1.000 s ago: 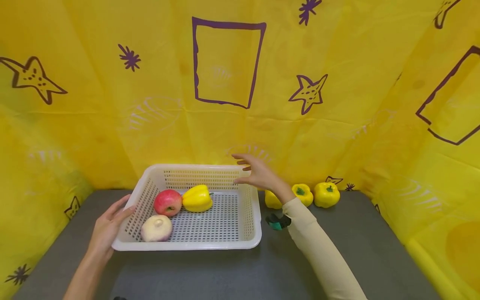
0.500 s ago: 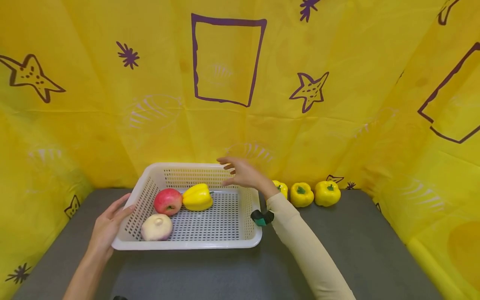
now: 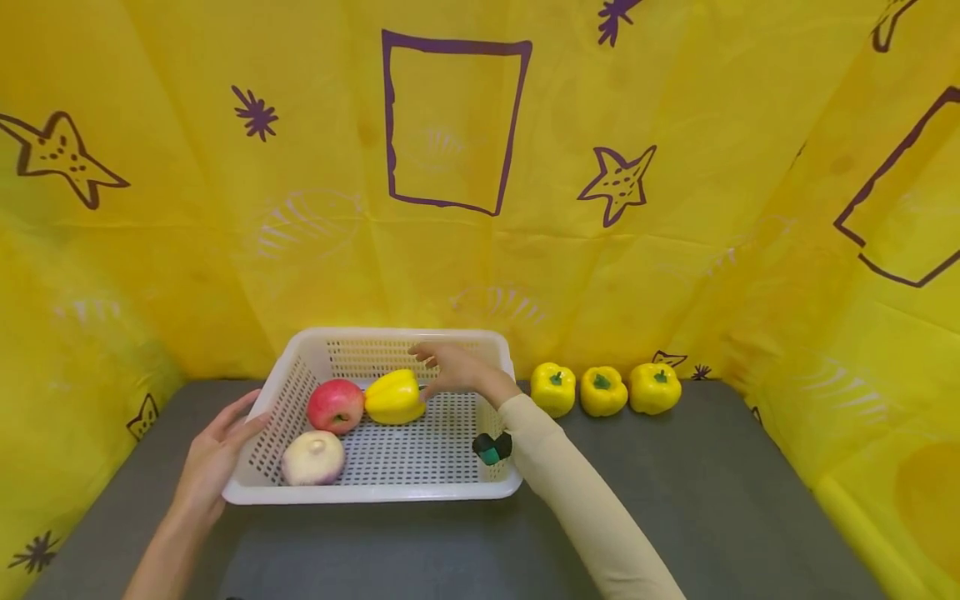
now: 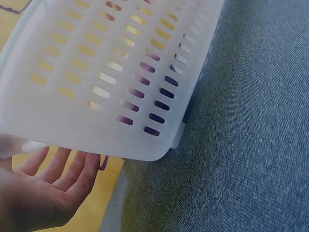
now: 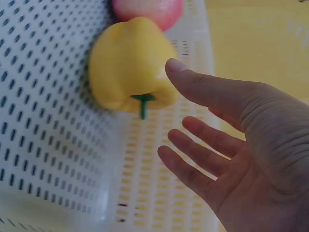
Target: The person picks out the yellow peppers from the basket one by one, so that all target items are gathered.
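Observation:
My left hand holds the left rim of a white perforated plastic basket, thumb over the edge; in the left wrist view, fingers show beyond the rim. Inside the basket are a red apple, a yellow bell pepper and a pale, purple-edged turnip. Over the basket's right half is my right hand, fingers spread and holding nothing. Its thumb is close to the bell pepper in the right wrist view; whether they touch I cannot tell.
Three more yellow bell peppers, a left one, a middle one and a right one, stand in a row right of the basket on the dark grey table. A yellow patterned cloth rises behind and along the sides.
My right hand has moved left and down from the basket's back right corner to beside the bell pepper inside. The left hand and basket stay in place.

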`<state>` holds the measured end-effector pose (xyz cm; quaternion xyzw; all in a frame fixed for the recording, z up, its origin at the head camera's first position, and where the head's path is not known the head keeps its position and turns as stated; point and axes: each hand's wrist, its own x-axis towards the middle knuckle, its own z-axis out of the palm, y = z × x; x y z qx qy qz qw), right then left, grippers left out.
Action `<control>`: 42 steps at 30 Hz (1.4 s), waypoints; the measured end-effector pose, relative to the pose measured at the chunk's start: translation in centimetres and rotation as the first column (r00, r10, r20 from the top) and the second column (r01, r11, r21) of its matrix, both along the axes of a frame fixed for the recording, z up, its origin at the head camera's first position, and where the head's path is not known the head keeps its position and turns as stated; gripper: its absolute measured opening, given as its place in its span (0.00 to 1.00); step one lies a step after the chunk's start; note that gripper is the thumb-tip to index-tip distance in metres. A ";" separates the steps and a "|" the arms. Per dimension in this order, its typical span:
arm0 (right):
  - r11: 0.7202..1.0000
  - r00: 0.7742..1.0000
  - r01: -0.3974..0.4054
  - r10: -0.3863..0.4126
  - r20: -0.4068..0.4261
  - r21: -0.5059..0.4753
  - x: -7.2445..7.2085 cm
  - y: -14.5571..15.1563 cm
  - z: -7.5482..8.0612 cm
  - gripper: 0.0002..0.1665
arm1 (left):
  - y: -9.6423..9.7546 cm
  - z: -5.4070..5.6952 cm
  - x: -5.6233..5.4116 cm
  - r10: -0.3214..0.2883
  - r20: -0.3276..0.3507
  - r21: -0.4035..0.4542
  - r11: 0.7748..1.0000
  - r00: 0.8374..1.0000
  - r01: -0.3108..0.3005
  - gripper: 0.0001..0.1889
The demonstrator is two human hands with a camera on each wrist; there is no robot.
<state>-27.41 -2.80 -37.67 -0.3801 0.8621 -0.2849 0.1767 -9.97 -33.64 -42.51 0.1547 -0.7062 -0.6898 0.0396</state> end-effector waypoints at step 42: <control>0.987 0.984 0.036 -0.008 -0.178 0.154 1.7 -1.6 -1.1 0.43 | 0.3 -0.4 0.2 0.029 -0.010 -0.004 1.000 1.000 -0.029 0.33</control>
